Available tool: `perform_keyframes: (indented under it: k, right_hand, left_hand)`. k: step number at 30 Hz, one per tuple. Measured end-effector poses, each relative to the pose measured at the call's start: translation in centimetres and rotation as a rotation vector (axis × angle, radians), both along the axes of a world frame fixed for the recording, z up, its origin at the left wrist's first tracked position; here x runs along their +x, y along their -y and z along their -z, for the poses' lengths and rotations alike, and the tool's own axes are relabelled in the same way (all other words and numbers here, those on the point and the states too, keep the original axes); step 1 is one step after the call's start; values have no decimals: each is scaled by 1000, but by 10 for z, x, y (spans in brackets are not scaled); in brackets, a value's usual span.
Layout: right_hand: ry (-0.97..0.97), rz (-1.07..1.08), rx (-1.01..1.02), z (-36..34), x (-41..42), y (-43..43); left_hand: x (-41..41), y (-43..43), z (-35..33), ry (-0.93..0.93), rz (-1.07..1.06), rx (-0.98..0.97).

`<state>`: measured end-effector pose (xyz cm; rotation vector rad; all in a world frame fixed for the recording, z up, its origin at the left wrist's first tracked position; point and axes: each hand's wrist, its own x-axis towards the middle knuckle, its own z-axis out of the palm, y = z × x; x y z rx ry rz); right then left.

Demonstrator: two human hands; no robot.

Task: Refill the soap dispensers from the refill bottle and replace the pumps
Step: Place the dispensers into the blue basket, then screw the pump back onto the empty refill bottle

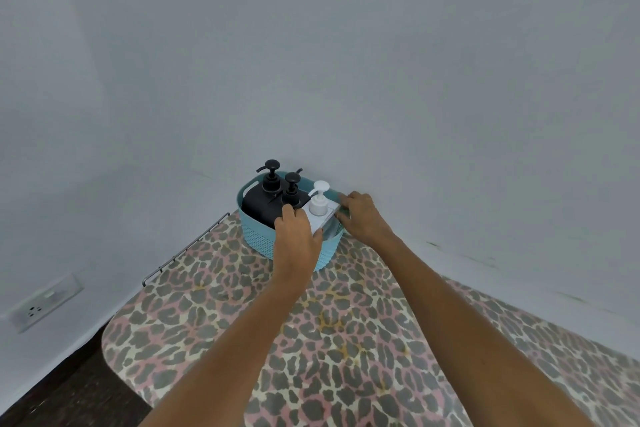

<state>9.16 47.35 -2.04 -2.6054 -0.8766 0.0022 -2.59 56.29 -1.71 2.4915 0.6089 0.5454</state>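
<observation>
A light blue woven basket (258,236) stands at the far end of the leopard-print board, against the wall. Inside it are two black dispensers with black pumps (271,180) (292,189) and a white square dispenser (323,215) with a white pump (318,198). My left hand (294,229) grips the white dispenser's near left corner. My right hand (360,215) holds its right side at the basket rim. The lower parts of the bottles are hidden by the basket wall and my hands.
The leopard-print board (346,340) reaches toward me, with a metal wire rail (187,246) along its far left edge. A pale wall rises right behind the basket. A wall socket (41,302) sits low on the left, above dark floor (69,395).
</observation>
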Motion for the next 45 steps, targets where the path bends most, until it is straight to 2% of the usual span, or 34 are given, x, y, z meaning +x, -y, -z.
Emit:
perform_keyframes:
  k: [4, 7, 12, 20, 30, 45]
  right_hand:
    - [-121, 42, 284, -2, -23, 21]
    - [-107, 86, 366, -3, -39, 44]
    - [-76, 212, 491, -13, -67, 109]
    - [24, 527, 611, -17, -117, 258]
    - [45, 917, 663, 7, -175, 438]
    - [113, 1173, 740, 41, -192, 570]
  left_hand:
    - [-4, 3, -6, -10, -9, -14]
    - [-9, 17, -10, 24, -12, 3]
    - [-16, 67, -10, 73, 111, -13]
    - [-24, 189, -17, 109, 355, -123]
    - [-30, 353, 4, 25, 653, -186]
    - [-19, 530, 30, -89, 926, -283]
